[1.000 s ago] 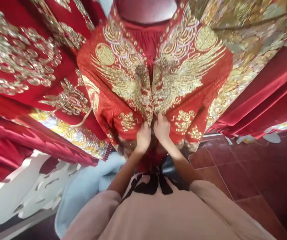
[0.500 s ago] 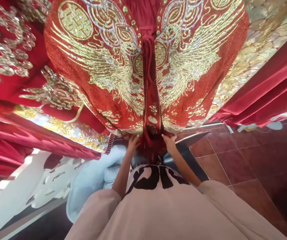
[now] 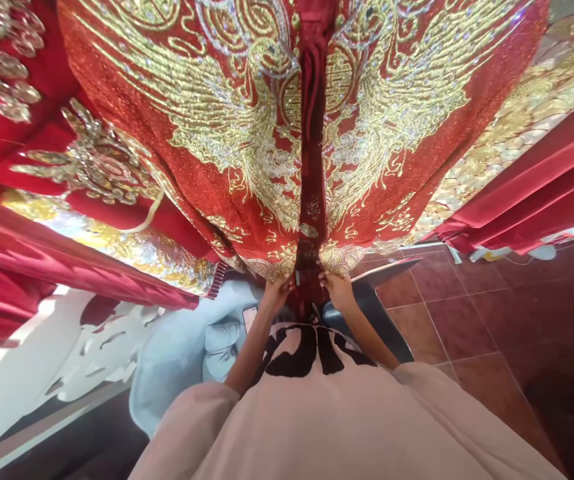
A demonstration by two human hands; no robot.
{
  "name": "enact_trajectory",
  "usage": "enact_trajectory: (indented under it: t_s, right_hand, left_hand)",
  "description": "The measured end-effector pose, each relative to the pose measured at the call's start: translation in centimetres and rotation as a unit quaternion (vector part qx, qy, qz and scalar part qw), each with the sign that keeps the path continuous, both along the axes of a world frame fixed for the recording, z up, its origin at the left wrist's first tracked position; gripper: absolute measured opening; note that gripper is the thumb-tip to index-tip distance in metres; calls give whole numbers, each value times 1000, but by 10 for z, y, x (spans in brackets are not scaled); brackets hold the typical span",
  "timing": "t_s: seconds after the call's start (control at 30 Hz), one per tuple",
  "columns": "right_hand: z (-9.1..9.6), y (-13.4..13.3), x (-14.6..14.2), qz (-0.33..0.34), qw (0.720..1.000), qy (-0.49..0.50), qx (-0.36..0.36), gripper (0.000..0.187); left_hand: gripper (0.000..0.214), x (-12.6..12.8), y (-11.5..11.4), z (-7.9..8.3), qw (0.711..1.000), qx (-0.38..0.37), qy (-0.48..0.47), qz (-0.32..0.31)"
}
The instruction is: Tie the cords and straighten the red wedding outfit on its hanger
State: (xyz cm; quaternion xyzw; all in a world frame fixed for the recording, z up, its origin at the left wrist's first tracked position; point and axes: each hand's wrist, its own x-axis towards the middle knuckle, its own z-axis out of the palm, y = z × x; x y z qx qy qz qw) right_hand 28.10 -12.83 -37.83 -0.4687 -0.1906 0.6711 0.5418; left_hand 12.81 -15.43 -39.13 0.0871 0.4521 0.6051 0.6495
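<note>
A red jacket [image 3: 187, 153] with gold bird embroidery hangs in front of me, its front open down the middle. Dark red cloth [image 3: 311, 200] shows in the gap between the two front edges. My left hand [image 3: 277, 291] pinches the lower corner of the left front panel. On the opposite side, my right hand [image 3: 337, 287] pinches the lower corner of the right front panel. Both hands are closed, a short gap apart, near the gold wave pattern at the hem. The fingertips partly hide the cloth they grip.
Red garments with clear beadwork [image 3: 101, 160] hang at the left, and a gold-scaled garment [image 3: 511, 147] hangs at the right. A pale blue chair [image 3: 167, 353] stands at lower left, with a phone [image 3: 249, 317] near my left forearm. Reddish floor tiles [image 3: 461, 313] lie at right.
The jacket looks nearer and larger, and its middle has shifted slightly right. My fingers have closed on the two lower corners, and the wave-patterned hem shows more.
</note>
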Motion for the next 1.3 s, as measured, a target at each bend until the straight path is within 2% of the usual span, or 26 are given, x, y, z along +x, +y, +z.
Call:
enact_trajectory:
  t_s: [0.13, 0.3, 0.53, 0.7, 0.93, 1.1, 1.3]
  right_hand:
    - [14, -4, -8, 20, 1000, 19, 3, 23]
    - [24, -15, -15, 42, 997, 39, -44, 34]
    - [31, -20, -14, 14, 998, 41, -44, 35]
    - [35, -22, -10, 10, 999, 41, -32, 34]
    - [36, -21, -4, 6, 999, 46, -7, 38]
    - [31, -20, -5, 13, 998, 63, 2, 33]
    - [32, -21, -5, 17, 998, 63, -19, 31]
  left_hand:
    - [38, 14, -3, 13, 1000, 2, -15, -6]
    - [35, 28, -7, 26, 1000, 10, -22, 9]
    - [34, 45, -7, 42, 997, 68, 15, 15]
    - [35, 57, -2, 43, 996, 85, 22, -8]
    - [33, 65, 0, 42, 991, 102, 83, -13]
    - [35, 65, 0, 42, 991, 103, 80, 5]
    - [45, 64, 4, 43, 993, 87, 68, 31]
